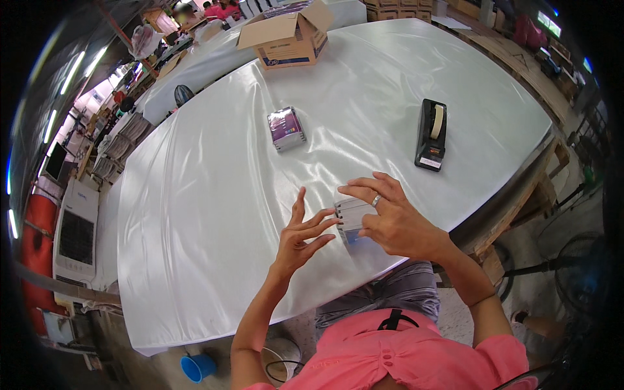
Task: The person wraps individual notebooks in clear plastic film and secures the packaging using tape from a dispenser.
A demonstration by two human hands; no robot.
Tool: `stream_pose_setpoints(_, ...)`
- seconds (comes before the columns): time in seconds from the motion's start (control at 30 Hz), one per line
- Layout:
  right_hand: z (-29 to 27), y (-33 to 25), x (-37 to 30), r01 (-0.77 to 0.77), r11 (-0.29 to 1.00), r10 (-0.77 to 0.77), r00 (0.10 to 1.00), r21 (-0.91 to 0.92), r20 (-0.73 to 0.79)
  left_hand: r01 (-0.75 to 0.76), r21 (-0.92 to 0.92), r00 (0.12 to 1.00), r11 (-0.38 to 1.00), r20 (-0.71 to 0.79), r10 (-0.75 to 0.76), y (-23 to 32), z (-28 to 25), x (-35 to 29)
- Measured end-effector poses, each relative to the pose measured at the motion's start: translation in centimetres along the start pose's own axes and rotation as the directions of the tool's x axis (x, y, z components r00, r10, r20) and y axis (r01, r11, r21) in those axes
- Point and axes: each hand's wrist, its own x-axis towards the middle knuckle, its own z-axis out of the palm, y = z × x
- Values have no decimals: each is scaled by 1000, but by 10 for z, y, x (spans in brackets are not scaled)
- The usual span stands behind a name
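Observation:
On the near part of the table lies a small pale, block-like stack (353, 212) with dark binding marks along its left edge and some blue at its near end. My right hand (400, 218), with a ring on one finger, curves over its right side, fingers and thumb gripping it. My left hand (300, 237) is at the left edge, fingers spread, fingertips at the dark marks. Farther off lies a similar stack of small spiral-bound notebooks (286, 129) with a purple cover. Whether the near stack is also notebooks is partly hidden by my hand.
A white sheet covers the big table (195, 227). A black tape dispenser (431, 135) stands at the right, an open cardboard box (289, 49) at the far edge. A blue bucket (197, 368) is on the floor at the left; a white air cooler (77, 227) stands beyond.

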Motion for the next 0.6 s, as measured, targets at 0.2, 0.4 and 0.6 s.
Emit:
stream_pose_setpoints(0.2,-2,0,-3,-17,1000,17,1000,6,-2,-226,302,958,926,240,156,-4,0,20)
stream_pose_setpoints(0.4,-13,1,-7,-75,996,74,997,55,9,-329,294,923,897,302,240,4,-1,32)
stream_pose_setpoints(0.6,-12,10,-13,-132,989,132,991,71,4,-125,65,991,990,-41,128,-24,-9,3)
